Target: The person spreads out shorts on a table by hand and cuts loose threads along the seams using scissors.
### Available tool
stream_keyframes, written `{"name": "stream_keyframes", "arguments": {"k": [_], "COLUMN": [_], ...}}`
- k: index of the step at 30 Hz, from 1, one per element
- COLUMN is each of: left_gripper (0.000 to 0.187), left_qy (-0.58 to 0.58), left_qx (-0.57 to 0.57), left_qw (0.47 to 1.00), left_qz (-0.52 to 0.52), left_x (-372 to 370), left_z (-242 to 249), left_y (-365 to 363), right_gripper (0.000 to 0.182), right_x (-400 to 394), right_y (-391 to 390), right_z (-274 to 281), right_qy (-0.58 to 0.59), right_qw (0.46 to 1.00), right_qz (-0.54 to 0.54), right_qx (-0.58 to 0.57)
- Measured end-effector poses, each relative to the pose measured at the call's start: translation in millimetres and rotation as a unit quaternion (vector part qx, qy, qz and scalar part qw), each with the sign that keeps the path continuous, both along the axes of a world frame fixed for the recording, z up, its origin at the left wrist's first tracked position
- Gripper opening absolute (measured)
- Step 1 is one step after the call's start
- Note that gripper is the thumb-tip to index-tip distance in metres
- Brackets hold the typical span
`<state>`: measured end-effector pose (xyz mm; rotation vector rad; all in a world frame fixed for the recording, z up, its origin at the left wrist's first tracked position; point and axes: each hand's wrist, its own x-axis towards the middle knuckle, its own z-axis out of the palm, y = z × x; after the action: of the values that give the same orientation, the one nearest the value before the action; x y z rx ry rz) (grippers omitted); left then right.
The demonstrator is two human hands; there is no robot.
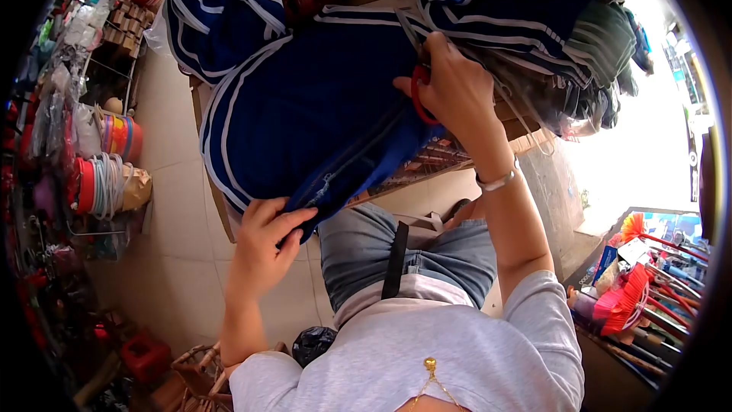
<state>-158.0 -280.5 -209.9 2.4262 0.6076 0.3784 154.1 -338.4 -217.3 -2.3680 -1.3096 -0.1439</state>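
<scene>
Dark blue fabric with white stripes [305,99], apparently a garment, is spread over a box-like surface in front of me. My left hand [267,240] pinches its near lower edge, where a seam and some pale loose threads show. My right hand [456,88] grips a pair of scissors [420,95] with red handles. The metal blades point up and away over the cloth, and look slightly apart. Part of the handles is hidden behind the fingers.
More striped blue clothing [503,8] and grey-green cloth [602,42] lie piled at the back right. Shelves of goods with a coil of pale cord [109,183] line the left. Brushes and long-handled items [629,297] stand at right. A wicker piece [202,374] sits low left.
</scene>
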Motion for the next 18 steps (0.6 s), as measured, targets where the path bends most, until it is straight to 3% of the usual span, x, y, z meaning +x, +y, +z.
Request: {"name": "stream_keyframes", "arguments": {"k": [3, 5, 7, 9, 11, 13, 14, 15, 16, 17, 18], "left_gripper": [0.039, 0.038, 0.037, 0.035, 0.029, 0.023, 0.02, 0.018, 0.015, 0.015, 0.013], "left_qy": [0.009, 0.01, 0.014, 0.018, -0.039, -0.082, -0.173, -0.258, -0.369, -0.37, -0.435], "left_qx": [0.05, 0.089, 0.038, -0.018, -0.021, -0.048, -0.172, -0.293, -0.434, -0.436, -0.564], "left_qw": [0.999, 0.992, 0.992, 0.989, 0.988, 0.985, 0.956, 0.903, 0.813, 0.812, 0.699], "left_qz": [0.017, 0.084, 0.116, 0.146, 0.145, 0.145, 0.165, 0.179, 0.122, 0.116, 0.059], "left_x": [-1, -3, -7, -10, -12, -17, -22, -28, -31, -31, -26], "left_z": [-2, -2, 1, -2, -8, -14, -19, -27, -34, -37, -33], "left_y": [-8, -8, -9, -8, -3, 3, 8, 15, 25, 29, 33], "right_gripper": [0.038, 0.034, 0.03, 0.033, 0.028, 0.025, 0.025, 0.025, 0.025, 0.026, 0.024], "right_x": [5, 3, 2, 8, 20, 26, 30, 29, 27, 25, 24], "right_y": [10, 3, -11, -32, -50, -67, -76, -81, -85, -88, -87], "right_z": [-6, -3, 4, 13, 4, -6, -10, -13, -16, -21, -31], "right_qy": [-0.013, -0.008, -0.004, 0.194, 0.249, 0.519, 0.601, 0.595, 0.664, 0.726, 0.782], "right_qw": [1.0, 1.0, 0.999, 0.978, 0.96, 0.798, 0.723, 0.726, 0.654, 0.574, 0.486], "right_qz": [0.003, 0.018, 0.031, 0.06, 0.093, 0.118, 0.128, 0.125, 0.137, 0.148, 0.174], "right_qx": [-0.023, 0.003, 0.027, 0.05, 0.086, 0.281, 0.318, 0.32, 0.336, 0.348, 0.349]}}
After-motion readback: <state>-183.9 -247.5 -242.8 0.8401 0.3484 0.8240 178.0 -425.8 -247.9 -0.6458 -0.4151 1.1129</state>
